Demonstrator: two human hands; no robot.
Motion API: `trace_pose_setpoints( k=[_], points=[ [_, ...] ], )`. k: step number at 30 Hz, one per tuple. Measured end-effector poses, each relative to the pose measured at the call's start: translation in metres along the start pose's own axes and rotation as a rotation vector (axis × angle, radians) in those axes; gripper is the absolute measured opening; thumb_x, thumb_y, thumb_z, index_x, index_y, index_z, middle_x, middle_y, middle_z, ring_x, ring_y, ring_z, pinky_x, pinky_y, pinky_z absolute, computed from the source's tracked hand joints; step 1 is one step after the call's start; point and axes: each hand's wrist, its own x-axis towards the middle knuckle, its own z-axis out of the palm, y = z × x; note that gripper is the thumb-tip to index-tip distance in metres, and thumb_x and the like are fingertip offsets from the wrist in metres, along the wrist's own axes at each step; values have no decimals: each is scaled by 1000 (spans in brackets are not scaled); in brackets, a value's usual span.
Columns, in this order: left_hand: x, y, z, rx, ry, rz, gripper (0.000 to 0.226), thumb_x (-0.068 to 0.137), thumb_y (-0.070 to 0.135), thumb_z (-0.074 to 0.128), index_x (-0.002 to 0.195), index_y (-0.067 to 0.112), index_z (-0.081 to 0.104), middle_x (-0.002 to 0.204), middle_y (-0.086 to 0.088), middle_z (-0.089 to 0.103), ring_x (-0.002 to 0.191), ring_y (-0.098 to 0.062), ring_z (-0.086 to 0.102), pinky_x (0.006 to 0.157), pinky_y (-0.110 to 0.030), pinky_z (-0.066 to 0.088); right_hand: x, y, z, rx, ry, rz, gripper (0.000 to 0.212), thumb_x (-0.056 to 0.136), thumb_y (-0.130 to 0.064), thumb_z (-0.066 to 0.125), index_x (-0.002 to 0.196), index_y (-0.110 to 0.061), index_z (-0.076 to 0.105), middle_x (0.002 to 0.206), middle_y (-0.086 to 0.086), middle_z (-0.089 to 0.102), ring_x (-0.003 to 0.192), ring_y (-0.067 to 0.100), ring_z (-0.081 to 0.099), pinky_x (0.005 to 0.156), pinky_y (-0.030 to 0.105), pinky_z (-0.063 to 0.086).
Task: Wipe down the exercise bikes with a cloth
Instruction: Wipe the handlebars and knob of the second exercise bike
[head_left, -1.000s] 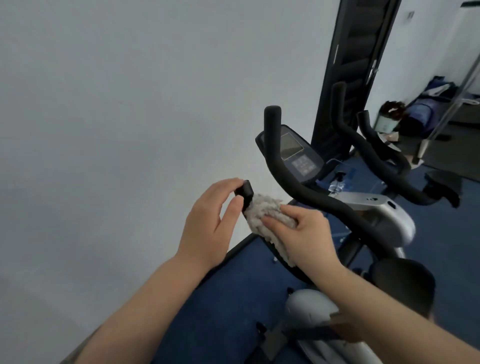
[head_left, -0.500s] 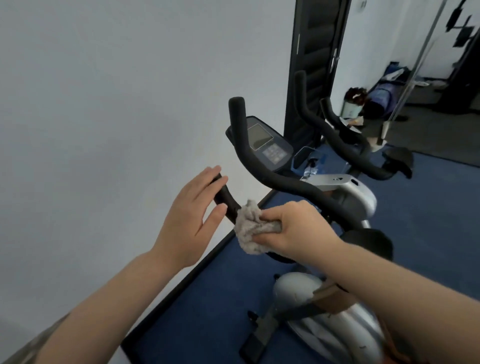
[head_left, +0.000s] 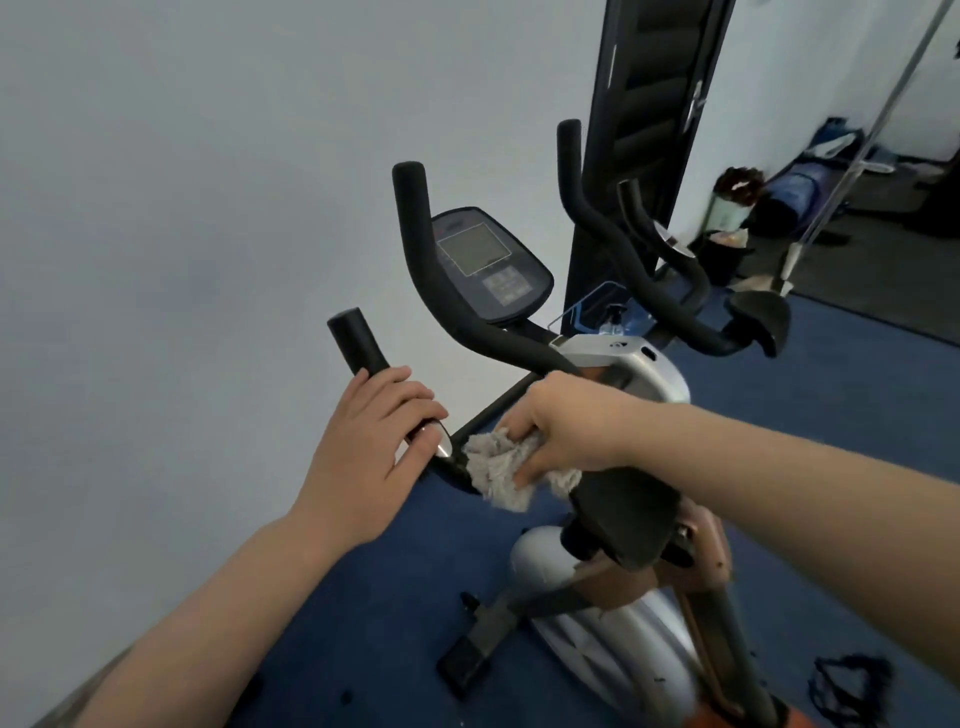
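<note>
Bunched in my right hand (head_left: 566, 431), the grey cloth (head_left: 498, 470) pressed against the near exercise bike's left handlebar (head_left: 363, 345), which my left hand (head_left: 371, 447) gripped just beside it. Soft and limp, the cloth seemed best held wadded; the bar looked rigid and steady.

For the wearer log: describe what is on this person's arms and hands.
Both forearms are bare up to the frame edge, and the left hand and right hand wear no gloves, rings or watch. A sliver of mottled fabric shows at the lower left corner, perhaps a sleeve.
</note>
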Motion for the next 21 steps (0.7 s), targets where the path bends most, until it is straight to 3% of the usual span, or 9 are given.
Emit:
trace_pose_setpoints(
  k=[3,7,10,13,14,17,19,21],
  points=[
    [0,5,-3,4,-25,-32,30,96,36,40,105,24,66,113,13,60,130,-11,40,116,-37,21,4,21,-20,-171,-53,17,32,69,-38,77,68,-12,59,60,2,58,56,16,49,49,26,39],
    [0,9,-3,10,-42,-66,31,96,37,39,108,24,65,116,14,58,133,-9,36,115,-41,24,-2,30,-30,-477,-123,-72,4,77,-21,63,79,-19,60,86,-1,65,81,28,62,65,36,53],
    [-3,12,0,-12,-16,-100,31,96,36,39,108,23,65,117,14,58,134,-8,34,113,-42,28,-13,20,-15,-503,40,-34,12,79,-12,54,86,-19,62,81,4,60,80,27,62,50,26,35],
    [-5,17,5,-24,8,-128,28,96,33,41,107,21,64,117,12,58,135,-10,33,112,-42,29,-20,20,5,-355,206,59,9,80,-16,53,84,-18,62,84,5,63,81,27,62,60,31,43],
    [-5,18,6,-20,9,-133,28,95,33,41,106,21,64,117,12,58,135,-10,33,112,-42,29,-24,23,5,-266,249,95,8,81,-20,56,74,-21,60,77,2,61,78,26,61,62,31,44],
    [-5,17,9,-14,18,-145,28,95,34,40,106,22,63,118,13,57,136,-9,31,113,-38,28,-38,44,-5,150,262,226,34,73,-34,72,46,-28,52,48,-10,50,54,4,51,52,21,37],
    [-5,16,10,-10,23,-141,27,96,36,39,106,24,62,118,14,56,136,-7,30,112,-34,28,-45,56,-18,456,420,272,31,69,-34,77,45,-28,58,39,-13,49,40,-2,45,42,10,33],
    [-5,15,13,-8,38,-138,26,96,35,40,105,25,62,117,14,56,136,-6,30,111,-31,27,-46,63,-27,595,629,279,18,69,-33,78,56,-29,66,47,-16,60,43,-5,53,41,5,37]
  ],
)
